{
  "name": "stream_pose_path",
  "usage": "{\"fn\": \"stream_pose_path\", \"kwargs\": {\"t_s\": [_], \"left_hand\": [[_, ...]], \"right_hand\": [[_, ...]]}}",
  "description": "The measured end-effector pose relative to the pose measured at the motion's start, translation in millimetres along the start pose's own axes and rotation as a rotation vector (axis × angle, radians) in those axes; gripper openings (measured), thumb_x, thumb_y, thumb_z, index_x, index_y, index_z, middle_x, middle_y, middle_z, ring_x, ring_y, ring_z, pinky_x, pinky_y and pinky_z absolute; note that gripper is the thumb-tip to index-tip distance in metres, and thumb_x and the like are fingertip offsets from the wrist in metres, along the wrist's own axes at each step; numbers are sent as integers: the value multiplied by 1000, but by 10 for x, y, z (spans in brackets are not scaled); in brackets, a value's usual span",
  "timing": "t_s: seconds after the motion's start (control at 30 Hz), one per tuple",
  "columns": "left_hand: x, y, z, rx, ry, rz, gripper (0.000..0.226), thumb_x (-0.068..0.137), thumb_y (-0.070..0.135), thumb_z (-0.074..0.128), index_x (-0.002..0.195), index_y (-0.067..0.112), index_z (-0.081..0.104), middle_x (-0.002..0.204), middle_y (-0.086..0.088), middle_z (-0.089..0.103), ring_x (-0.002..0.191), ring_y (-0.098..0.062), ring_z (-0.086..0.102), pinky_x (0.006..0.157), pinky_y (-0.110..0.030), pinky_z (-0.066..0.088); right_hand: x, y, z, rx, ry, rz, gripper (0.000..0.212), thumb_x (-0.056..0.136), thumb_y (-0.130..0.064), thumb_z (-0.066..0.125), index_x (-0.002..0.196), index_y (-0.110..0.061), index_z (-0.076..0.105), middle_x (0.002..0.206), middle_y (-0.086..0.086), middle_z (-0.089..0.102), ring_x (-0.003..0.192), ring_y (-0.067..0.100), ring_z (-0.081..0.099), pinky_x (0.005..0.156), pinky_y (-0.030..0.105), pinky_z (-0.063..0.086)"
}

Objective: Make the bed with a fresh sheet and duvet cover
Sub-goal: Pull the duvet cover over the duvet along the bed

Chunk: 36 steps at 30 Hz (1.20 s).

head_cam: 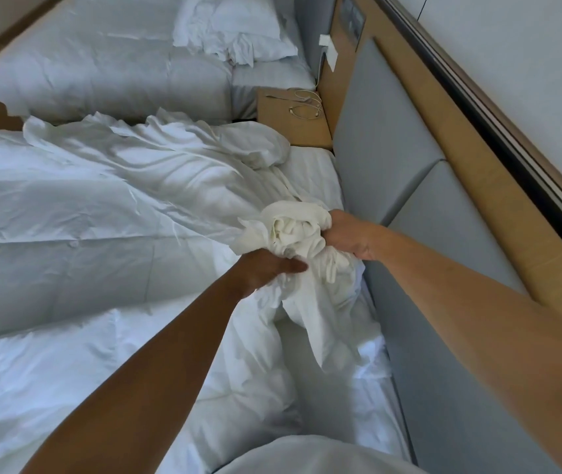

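Head view: your left hand and right hand both clench one bunched wad of the duvet cover. The wad sits between them, above the bed's head end and near the grey padded headboard. The left hand grips from below, the right from the side. The rest of the cover trails rumpled over the quilted duvet. The nightstand carries a looped cable. The second bed beyond holds crumpled linen. Your fingers are mostly buried in cloth.
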State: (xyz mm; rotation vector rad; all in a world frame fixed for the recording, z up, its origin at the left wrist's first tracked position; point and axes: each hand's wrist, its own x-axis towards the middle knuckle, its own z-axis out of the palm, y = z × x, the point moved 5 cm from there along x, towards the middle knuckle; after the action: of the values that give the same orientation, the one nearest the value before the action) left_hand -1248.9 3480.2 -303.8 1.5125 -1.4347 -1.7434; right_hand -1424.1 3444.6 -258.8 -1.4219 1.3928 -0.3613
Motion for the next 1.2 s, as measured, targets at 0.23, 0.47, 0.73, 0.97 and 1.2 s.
{"fn": "stream_pose_path", "kwargs": {"t_s": [0.23, 0.47, 0.73, 0.97, 1.2], "left_hand": [[-116, 136, -285, 367, -215, -43, 35, 61, 27, 93, 88, 13, 77, 87, 0, 76, 87, -22, 70, 82, -24, 54], [-75, 68, -66, 123, -116, -21, 27, 76, 12, 87, 98, 12, 72, 90, 1, 77, 87, -15, 72, 78, -21, 58], [-57, 142, -220, 199, 109, 26, 36, 72, 27, 91, 99, 14, 72, 91, 8, 73, 89, -3, 66, 76, -18, 52], [-161, 213, -376, 294, 87, -22, 24, 76, 2, 84, 69, 15, 65, 49, 14, 62, 45, 3, 56, 45, -9, 40], [-279, 133, -324, 317, -4, -142, 17, 71, 1, 82, 86, 6, 74, 82, -2, 75, 74, -15, 69, 67, -22, 53]], "right_hand": [[-55, 173, 21, 30, -32, 37, 18, 85, -9, 76, 94, -25, 73, 83, -12, 77, 75, 1, 72, 60, 12, 53], [-39, 98, 16, 143, -49, 60, 19, 91, -9, 70, 103, -23, 70, 87, -10, 78, 80, 6, 74, 62, 18, 56], [-88, 126, 125, 293, -178, 28, 43, 76, -12, 78, 119, -16, 70, 115, 7, 75, 109, 25, 71, 94, 40, 57], [-217, 136, 162, 206, -537, 127, 67, 64, -13, 94, 125, -20, 68, 128, 9, 69, 119, 26, 66, 98, 43, 55], [-223, 151, 103, 229, -540, 69, 55, 80, -6, 79, 132, -11, 62, 131, 13, 67, 122, 30, 63, 99, 41, 55]]}}
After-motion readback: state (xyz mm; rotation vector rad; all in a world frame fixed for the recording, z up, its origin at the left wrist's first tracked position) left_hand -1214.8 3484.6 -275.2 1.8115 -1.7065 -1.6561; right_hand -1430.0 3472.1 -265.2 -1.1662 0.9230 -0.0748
